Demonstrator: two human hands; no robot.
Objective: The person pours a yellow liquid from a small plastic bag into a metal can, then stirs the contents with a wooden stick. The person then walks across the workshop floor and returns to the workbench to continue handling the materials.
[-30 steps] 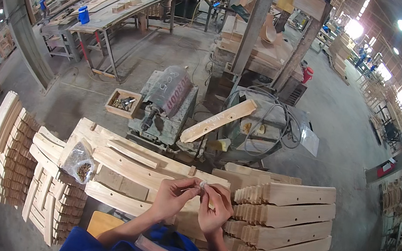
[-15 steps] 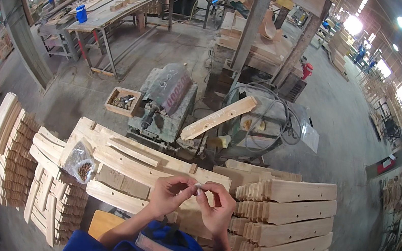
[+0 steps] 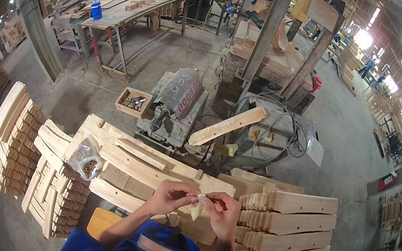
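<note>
My left hand [image 3: 172, 197] and my right hand [image 3: 222, 215] meet in front of my chest, fingertips pinched together. Between them is a small soft pouch [image 3: 196, 213], whitish at the gathered top, with a yellowish pointed end hanging below the fingers. Its contents cannot be made out. Curved wooden slats [image 3: 138, 166] with drilled holes lie on the work surface beyond my left hand. A clear plastic bag [image 3: 84, 156] of small brown pieces rests to their left. Close to my right hand is a stack of drilled slats [image 3: 295, 225].
More stacked wooden parts [image 3: 21, 121] stand at far left. Past the work surface are a grey machine [image 3: 180, 97], a wooden box of metal bits [image 3: 133, 102], a marked board [image 3: 228, 126] and coiled cables [image 3: 283, 127]. A steel post [image 3: 270, 32] rises behind them.
The yellowish pointed end of the pouch now hangs visibly below my fingers, where only a small white bit showed before. Both hands remain together, and the view has shifted slightly.
</note>
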